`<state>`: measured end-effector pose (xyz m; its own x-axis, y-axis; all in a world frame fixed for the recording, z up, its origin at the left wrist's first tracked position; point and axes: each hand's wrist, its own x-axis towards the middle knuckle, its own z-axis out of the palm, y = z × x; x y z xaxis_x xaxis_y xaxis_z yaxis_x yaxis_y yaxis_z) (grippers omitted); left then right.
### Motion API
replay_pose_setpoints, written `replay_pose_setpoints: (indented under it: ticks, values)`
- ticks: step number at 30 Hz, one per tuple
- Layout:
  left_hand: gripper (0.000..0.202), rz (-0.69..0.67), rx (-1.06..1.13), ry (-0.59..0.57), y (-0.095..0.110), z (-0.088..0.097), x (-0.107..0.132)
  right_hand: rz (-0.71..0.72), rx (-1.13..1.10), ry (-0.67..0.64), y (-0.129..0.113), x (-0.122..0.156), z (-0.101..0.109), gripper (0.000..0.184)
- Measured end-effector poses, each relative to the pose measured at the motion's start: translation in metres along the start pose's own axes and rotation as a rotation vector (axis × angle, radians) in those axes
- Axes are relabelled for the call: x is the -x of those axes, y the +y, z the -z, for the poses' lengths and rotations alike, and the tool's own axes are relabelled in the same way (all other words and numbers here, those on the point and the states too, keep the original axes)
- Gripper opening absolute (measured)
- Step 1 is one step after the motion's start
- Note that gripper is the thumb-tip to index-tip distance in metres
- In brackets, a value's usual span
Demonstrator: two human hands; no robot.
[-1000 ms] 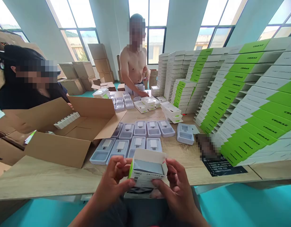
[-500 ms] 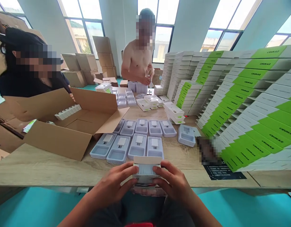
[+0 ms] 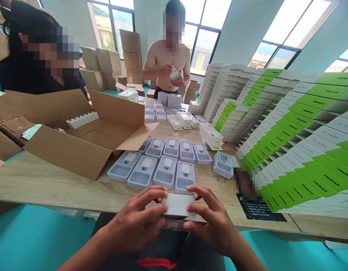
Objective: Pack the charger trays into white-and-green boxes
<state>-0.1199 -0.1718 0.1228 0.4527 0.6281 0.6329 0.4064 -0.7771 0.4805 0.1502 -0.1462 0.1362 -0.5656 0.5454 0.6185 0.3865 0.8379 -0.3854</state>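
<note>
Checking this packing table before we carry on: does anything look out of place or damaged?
One pale blue-grey plastic tray sits apart from the neat rows of matching trays, turned at an angle beside the green-and-white box stacks. Nothing looks spilled or clearly damaged from this view.

Bright daylight from windows (image 3: 204, 45), warped edges

Our left hand (image 3: 136, 218) and right hand (image 3: 210, 220) grip a white carton (image 3: 178, 205) over the near edge of the bench (image 3: 49, 178) (fingers at its two ends), just beside rows of pale blue plastic trays (image 3: 165, 172).
</note>
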Motion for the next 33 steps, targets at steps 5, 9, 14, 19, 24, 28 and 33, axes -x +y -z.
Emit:
replay_pose_setpoints:
  ticks: [5,9,14,19,24,28,33]
  values:
    - [0.011,0.308,0.037,0.073,0.019,-0.004,-0.011,-0.151,-0.091,-0.007,-0.006,-0.009,-0.005,0.003]
    - [0.022,0.4,0.099,0.198,0.023,-0.012,-0.015,-0.227,-0.144,0.066,-0.008,-0.01,-0.01,0.005]
    - [0.023,0.39,0.089,0.234,0.023,-0.011,-0.017,-0.267,-0.177,0.025,-0.012,-0.014,-0.004,0.005]
    - [0.023,0.343,0.051,0.24,0.021,-0.009,-0.018,-0.224,-0.149,-0.01,-0.01,-0.017,-0.002,0.005]
    - [0.024,0.284,0.037,0.228,0.017,-0.009,-0.015,-0.119,-0.126,-0.012,-0.003,-0.014,-0.001,0.008]
    - [0.025,0.23,0.014,0.208,0.014,-0.012,-0.009,-0.008,-0.123,-0.029,0.003,-0.011,0.001,0.012]
    - [0.026,-0.003,-0.055,0.208,-0.002,-0.013,0.0,0.078,-0.059,-0.062,0.007,-0.007,0.002,0.006]
